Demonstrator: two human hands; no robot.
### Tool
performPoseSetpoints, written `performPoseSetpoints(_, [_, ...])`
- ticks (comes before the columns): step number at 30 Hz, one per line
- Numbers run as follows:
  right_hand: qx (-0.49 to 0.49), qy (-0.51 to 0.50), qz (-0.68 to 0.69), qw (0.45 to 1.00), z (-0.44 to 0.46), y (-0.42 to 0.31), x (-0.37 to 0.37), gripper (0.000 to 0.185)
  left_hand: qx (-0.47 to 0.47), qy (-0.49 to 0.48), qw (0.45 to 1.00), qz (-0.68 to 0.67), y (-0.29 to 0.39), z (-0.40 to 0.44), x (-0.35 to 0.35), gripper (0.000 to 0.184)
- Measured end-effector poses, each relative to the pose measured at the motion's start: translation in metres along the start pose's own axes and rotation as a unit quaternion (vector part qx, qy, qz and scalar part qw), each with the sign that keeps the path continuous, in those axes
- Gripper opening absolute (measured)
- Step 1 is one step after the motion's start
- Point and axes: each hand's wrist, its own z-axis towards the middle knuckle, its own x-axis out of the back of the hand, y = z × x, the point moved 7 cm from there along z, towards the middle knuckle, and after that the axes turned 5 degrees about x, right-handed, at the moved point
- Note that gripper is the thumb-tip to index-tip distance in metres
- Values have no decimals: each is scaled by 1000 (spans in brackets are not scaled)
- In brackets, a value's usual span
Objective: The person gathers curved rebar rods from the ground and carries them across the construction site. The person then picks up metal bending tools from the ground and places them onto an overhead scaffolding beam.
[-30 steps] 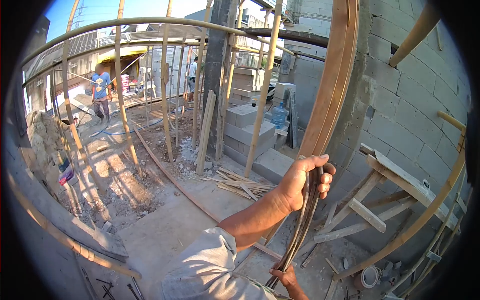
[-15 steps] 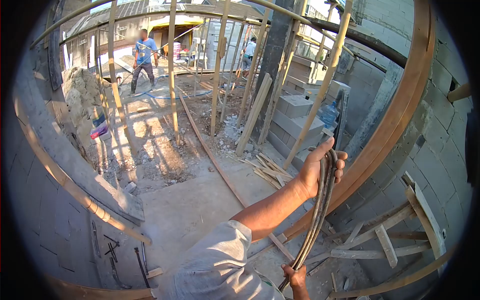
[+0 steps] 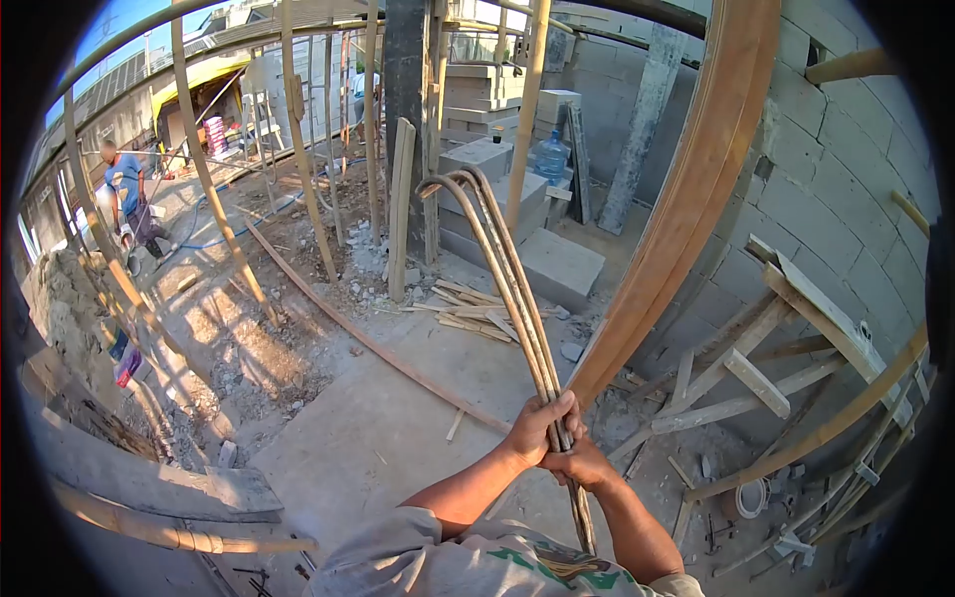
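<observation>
In the middle of the view, a bundle of long brown metal rods point(image 3: 517, 303) stands tilted, its top bent over into a hook shape. They look like steel rebar. My left hand point(image 3: 540, 428) is wrapped around the bundle at its lower part, fingers closed. Just below, and touching it, my right hand point(image 3: 583, 464) grips the same rods. The lower ends run down in front of my shirt, where part of them is hidden from sight.
A wooden door frame point(image 3: 686, 199) leans close on the right, before a block wall point(image 3: 831, 169). Bamboo poles point(image 3: 527, 119) stand ahead. Wood strips point(image 3: 473, 310) and a plank trestle point(image 3: 826, 313) lie nearby. A person in a blue shirt point(image 3: 124, 184) bends at the far left.
My left hand has gone from the bent top of the rods down to just above my right hand. The view has turned right. The person in blue now stoops.
</observation>
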Motion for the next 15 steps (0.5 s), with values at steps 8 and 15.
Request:
performPoseSetpoints(8, [5,-150,-38,988,18,-6,-28,56,-20,177,983,-47,67,-10,23,43])
performPoseSetpoints(15, [-54,-26,235,970,-96,15,-20,38,-66,155,984,-62,146,-3,56,48])
